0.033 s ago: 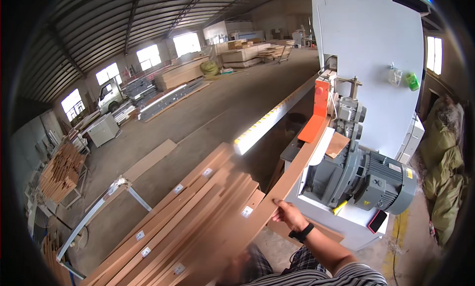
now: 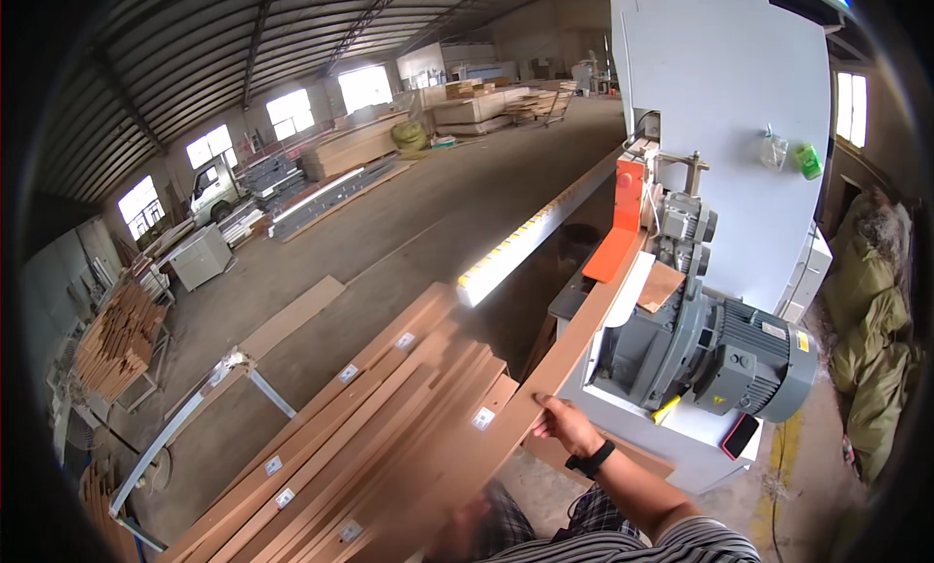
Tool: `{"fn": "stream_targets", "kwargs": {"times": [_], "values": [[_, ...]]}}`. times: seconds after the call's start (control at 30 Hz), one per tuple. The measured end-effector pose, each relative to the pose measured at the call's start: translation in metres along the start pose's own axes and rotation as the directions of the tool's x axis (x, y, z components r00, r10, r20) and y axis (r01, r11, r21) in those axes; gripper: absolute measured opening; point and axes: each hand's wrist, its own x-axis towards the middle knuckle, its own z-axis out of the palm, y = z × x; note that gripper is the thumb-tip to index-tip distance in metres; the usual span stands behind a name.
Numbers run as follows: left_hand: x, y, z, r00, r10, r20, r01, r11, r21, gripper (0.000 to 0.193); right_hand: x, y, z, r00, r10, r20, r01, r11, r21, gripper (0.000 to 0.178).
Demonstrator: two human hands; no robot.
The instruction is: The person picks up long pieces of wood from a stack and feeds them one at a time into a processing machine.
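A long brown wooden board (image 2: 569,361) runs from the lower middle up beneath the orange guard (image 2: 615,247) of a large machine. My right hand (image 2: 566,425), a dark band on its wrist, grips the board's right edge, thumb on top and fingers curled at the side. Low in the picture, a smeared patch beside the board's near end seems to be my left hand (image 2: 465,526); its fingers cannot be made out. To the left of the board lies a stack of similar boards (image 2: 389,429), several bearing small white labels.
The grey motor (image 2: 754,359) stands right of the board, with a phone (image 2: 741,436) on the ledge below. A white beam (image 2: 525,247) juts from the machine. Left are a metal frame (image 2: 161,446) and stacked boards (image 2: 125,331); filled sacks (image 2: 871,339) line the right.
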Motion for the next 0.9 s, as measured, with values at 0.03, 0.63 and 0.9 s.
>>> {"fn": "stream_targets", "kwargs": {"times": [0.03, 0.63, 0.9], "values": [[-0.002, -0.001, -0.003, 1.0, 0.004, 0.02, -0.004, 1.0, -0.017, 0.061, 0.0, 0.002, 0.001, 1.0, -0.005, 0.009, 0.005, 1.0, 0.009, 0.041], [-0.002, 0.001, -0.005, 0.992, 0.125, -0.017, -0.112, 0.938, 0.329, 0.062, 0.009, 0.009, 0.0, 1.0, -0.008, -0.015, 0.008, 1.0, 0.022, 0.041], [-0.008, 0.0, -0.006, 0.99, 0.128, -0.058, -0.071, 0.812, 0.579, 0.064, 0.003, 0.0, 0.001, 1.0, 0.028, -0.012, -0.028, 0.999, 0.021, 0.041]]}}
